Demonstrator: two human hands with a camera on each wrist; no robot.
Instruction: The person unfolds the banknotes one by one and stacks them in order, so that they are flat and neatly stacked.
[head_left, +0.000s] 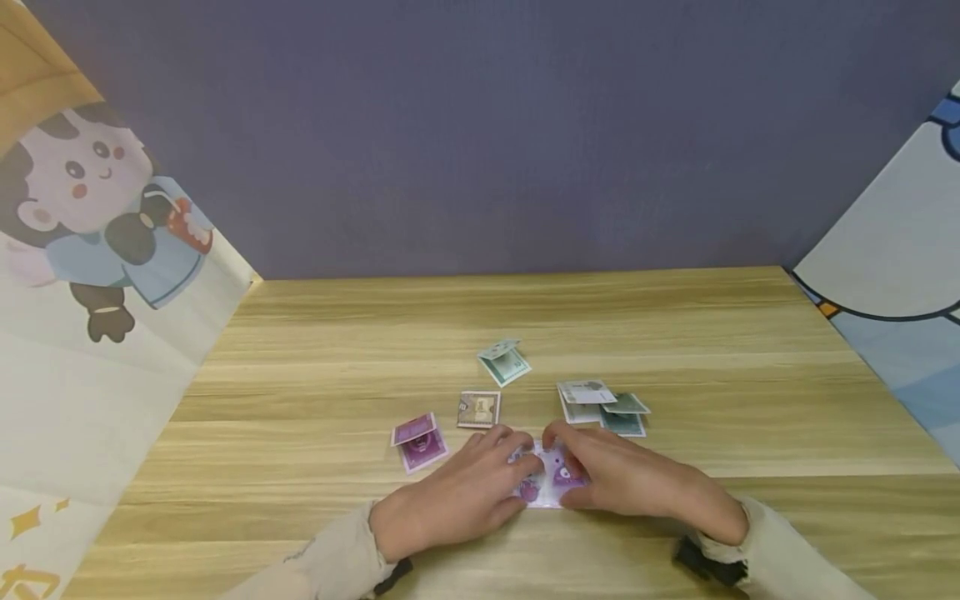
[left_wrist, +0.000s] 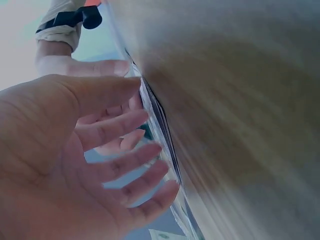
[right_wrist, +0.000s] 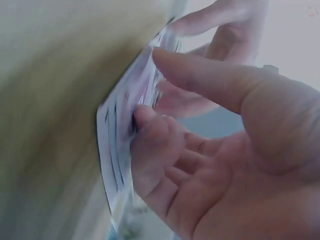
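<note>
A flat purple-and-white printed paper [head_left: 551,498] with cartoon figures lies on the table between both hands. My left hand [head_left: 472,483] rests over its left part, fingers spread and lightly bent, thumb tip near its near edge. Over the right part is my right hand [head_left: 633,475], with thumb at the near edge and index finger at the far edge. In the right wrist view, layered paper edges [right_wrist: 114,150] show low on the table, with fingertips right at them. The left wrist view shows the left fingertips along a thin paper edge [left_wrist: 162,120].
Left of the hands stands a folded purple note [head_left: 423,450]. A brown folded note [head_left: 480,409] lies just beyond the left hand, a green one [head_left: 506,365] farther back. Beyond the right hand are a pale folded note [head_left: 587,392] and a dark green one [head_left: 624,421]. A dark wall [head_left: 495,142] bounds the wooden table.
</note>
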